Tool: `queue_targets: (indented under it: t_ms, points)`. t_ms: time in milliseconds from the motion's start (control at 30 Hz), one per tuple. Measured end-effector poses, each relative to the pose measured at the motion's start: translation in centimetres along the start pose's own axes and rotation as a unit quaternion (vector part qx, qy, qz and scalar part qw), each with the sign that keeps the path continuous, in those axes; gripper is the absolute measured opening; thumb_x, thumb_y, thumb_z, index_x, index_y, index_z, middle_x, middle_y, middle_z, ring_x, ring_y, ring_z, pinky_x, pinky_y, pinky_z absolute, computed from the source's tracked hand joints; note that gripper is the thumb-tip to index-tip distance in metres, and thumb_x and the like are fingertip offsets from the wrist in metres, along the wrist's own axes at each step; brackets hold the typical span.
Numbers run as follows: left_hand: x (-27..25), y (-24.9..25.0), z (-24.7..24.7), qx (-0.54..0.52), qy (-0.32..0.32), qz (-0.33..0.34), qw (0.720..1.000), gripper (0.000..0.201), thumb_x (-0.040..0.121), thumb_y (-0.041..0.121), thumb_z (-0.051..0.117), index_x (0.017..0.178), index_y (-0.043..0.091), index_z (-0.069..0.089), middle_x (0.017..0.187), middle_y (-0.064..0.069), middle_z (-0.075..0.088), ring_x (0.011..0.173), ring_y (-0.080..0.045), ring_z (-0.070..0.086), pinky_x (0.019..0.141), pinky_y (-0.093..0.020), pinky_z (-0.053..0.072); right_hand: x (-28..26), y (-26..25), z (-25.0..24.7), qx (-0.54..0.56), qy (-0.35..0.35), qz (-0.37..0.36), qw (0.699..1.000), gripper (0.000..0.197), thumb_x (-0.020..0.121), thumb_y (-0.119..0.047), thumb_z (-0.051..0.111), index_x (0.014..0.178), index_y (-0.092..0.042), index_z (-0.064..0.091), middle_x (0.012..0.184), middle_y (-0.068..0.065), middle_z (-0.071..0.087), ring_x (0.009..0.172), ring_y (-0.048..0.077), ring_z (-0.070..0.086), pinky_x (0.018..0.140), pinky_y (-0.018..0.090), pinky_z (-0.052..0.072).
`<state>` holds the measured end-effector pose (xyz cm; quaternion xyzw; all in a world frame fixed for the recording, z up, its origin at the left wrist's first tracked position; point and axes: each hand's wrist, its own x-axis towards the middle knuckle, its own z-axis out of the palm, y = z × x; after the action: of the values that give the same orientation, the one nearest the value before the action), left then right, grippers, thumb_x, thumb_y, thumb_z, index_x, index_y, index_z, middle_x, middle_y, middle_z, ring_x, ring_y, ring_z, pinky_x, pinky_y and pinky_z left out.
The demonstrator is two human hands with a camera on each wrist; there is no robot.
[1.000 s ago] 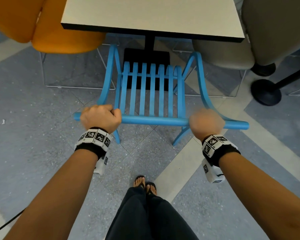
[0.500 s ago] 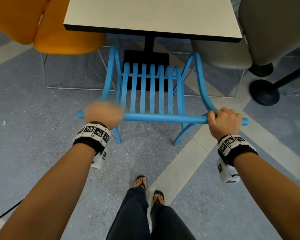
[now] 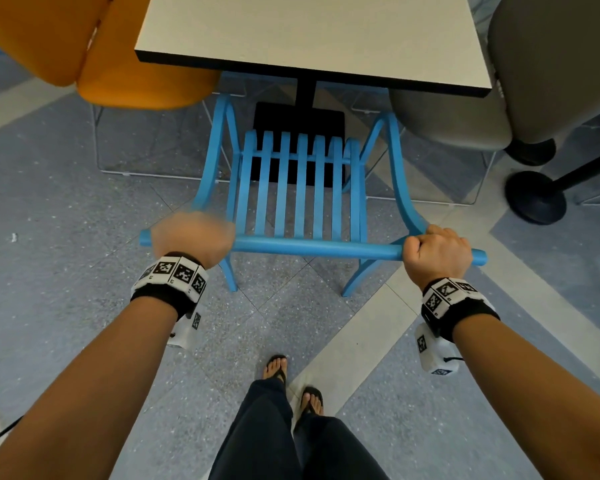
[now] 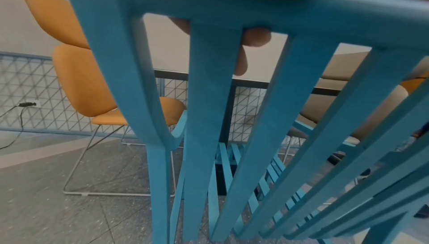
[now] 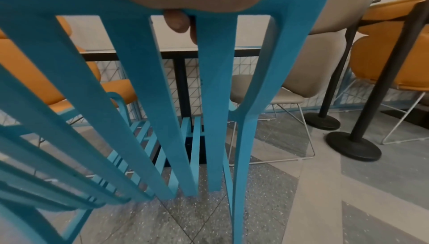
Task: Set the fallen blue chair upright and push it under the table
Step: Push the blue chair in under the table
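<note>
The blue chair [image 3: 300, 202] stands upright on the speckled grey floor [image 3: 66, 237], its slatted seat facing the surface [image 3: 312, 32], with its far legs reaching the near edge of the top and the rest well short of it. Both hands are on the round top rail [image 3: 319, 249] of the backrest. The right hand [image 3: 437, 252] has a clenched grip near the right end of the rail, knuckles up and fingers wrapped over the far side; the right wrist view shows a fingertip [image 5: 177, 21] curling down behind the rail between two back slats. The left hand [image 3: 191, 239] sits near the left end of the rail and is blurred in the head view, so its shape is hard to read there — but the left wrist view shows its palm pressed on top of the rail and fingers [image 4: 254, 37] hooked over and down behind the slats, so it too is grasping the rail. An orange chair [image 3: 94, 46] stands at the far left beside the surface, and a grey chair [image 3: 520, 81] at the far right. The black pedestal base [image 3: 298, 123] lies just beyond the blue seat — visible through its slats. The person's sandalled feet [image 3: 291, 382] stand on the floor, near the chair's back legs.
</note>
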<state>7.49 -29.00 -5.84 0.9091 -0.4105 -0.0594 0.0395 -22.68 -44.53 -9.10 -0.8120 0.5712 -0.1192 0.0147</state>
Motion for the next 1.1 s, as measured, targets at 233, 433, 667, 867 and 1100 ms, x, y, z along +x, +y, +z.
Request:
queue_targets:
  t_ms: [233,433,667,867,1100]
  points:
    - [1.0,-1.0,-0.2,0.001,0.014,0.020,1.000,0.040,0.081,0.030,0.051,0.047,0.009,0.060,0.035,0.001,0.033,0.034,-0.015,0.027,0.045,-0.016,0.018,0.1,-1.1,0.0,0.001,0.000,-0.017,1.000,0.045,0.072,-0.029,0.028,0.043,-0.005,0.053,0.048,0.004,0.040,0.047,0.022,0.036,0.052,0.029,0.021]
    - [1.0,-1.1,0.0,-0.003,0.014,0.019,1.000,0.041,0.079,0.030,0.049,0.046,0.009,0.058,0.035,0.000,0.034,0.034,-0.016,0.028,0.045,-0.017,0.018,0.1,-1.1,-0.4,0.009,-0.004,-0.007,1.000,0.048,0.072,-0.035,0.027,0.042,-0.006,0.050,0.040,0.004,0.037,0.048,0.025,0.040,0.052,0.027,0.022]
    - [0.5,-0.8,0.7,0.003,0.024,0.011,1.000,0.039,0.080,0.032,0.049,0.050,0.010,0.061,0.036,-0.002,0.036,0.039,-0.021,0.037,0.046,-0.018,0.020,-0.5,-1.2,-1.0,0.012,-0.018,0.021,1.000,0.043,0.074,-0.032,0.033,0.039,-0.008,0.044,0.039,-0.006,0.020,0.045,0.022,0.037,0.049,0.026,0.021]
    - [0.7,-0.3,0.0,-0.001,0.008,0.005,1.000,0.039,0.080,0.032,0.050,0.050,0.011,0.060,0.037,0.000,0.036,0.039,-0.021,0.037,0.046,-0.018,0.019,0.3,-1.3,-1.5,0.009,-0.022,0.025,0.999,0.042,0.075,-0.029,0.034,0.041,-0.007,0.045,0.041,-0.006,0.020,0.045,0.023,0.037,0.047,0.022,0.018]
    - [-6.6,-1.2,-5.8,-0.051,0.122,0.029,0.991,0.039,0.081,0.030,0.050,0.049,0.010,0.060,0.036,0.001,0.033,0.035,-0.018,0.029,0.046,-0.017,0.019,-4.6,-1.0,-8.5,0.038,0.088,-0.019,0.995,0.043,0.075,-0.029,0.034,0.044,-0.004,0.049,0.045,0.007,0.040,0.045,0.024,0.040,0.048,0.027,0.027]
